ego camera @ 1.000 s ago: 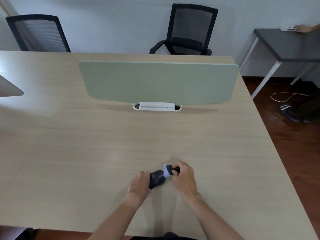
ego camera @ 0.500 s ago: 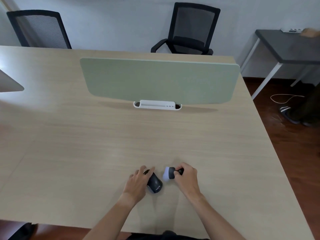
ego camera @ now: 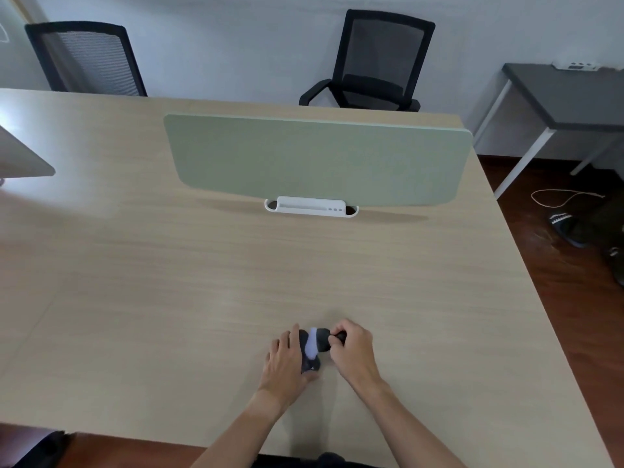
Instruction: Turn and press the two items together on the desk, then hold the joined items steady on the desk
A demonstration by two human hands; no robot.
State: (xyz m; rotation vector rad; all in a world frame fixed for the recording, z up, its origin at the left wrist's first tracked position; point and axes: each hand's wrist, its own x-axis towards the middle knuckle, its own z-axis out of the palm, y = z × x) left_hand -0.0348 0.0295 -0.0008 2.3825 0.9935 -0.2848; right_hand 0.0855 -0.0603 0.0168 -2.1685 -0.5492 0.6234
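Bundle (ego camera: 314, 346) lay on desk (ego camera: 169, 298) nr front edge, btwn L hand (ego camera: 287, 363) & R hand (ego camera: 354, 352), touching both. Divider (ego camera: 317, 160) stood behind them w/ bracket (ego camera: 310, 207) at its base. Chair (ego camera: 87, 59) & 2nd chair (ego camera: 374, 62) behind desk; side table (ego camera: 567, 96) far R, slipper (ego camera: 564, 228) on floor before it.

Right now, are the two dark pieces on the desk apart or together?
Together: the pale-ended piece in the right hand overlaps the dark piece held by the left hand. Joined or not: cannot tell.
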